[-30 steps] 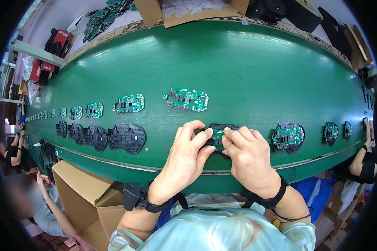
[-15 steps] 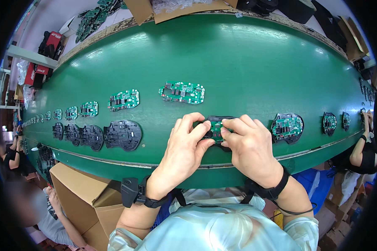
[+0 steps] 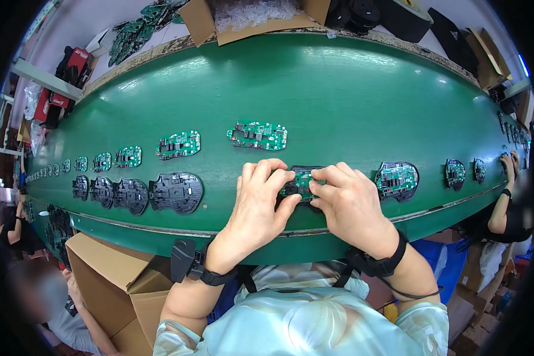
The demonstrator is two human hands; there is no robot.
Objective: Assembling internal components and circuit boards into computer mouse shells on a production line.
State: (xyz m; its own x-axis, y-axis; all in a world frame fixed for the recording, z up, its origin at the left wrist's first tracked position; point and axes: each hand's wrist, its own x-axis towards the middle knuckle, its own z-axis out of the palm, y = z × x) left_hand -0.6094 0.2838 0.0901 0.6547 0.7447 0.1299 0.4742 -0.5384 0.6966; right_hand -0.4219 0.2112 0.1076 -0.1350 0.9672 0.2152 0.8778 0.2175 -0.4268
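A green circuit board (image 3: 301, 185) sits on a black plastic shell (image 3: 308, 169) near the table's front edge, partly covered by my fingers. My left hand (image 3: 252, 202) pinches the left end of the board, index finger on top and thumb at the near side. My right hand (image 3: 353, 204) is closed over the right end, its fingertips pressed down on the board. Just to the right lies another shell with a circuit board (image 3: 397, 181) in it. Beyond my hands, a loose circuit board (image 3: 257, 136) rests on the green table.
Bare black shells (image 3: 176, 193) line up at the left, with a row of loose boards (image 3: 179, 145) behind them. More filled shells (image 3: 455, 174) lie to the right. An open cardboard box (image 3: 104, 261) stands below the table's left edge. Co-workers' arms (image 3: 499, 207) show at both sides.
The picture has shifted slightly. My hands stay over the same board and shell, with fingers in nearly the same places; a bit more of the board's left end shows.
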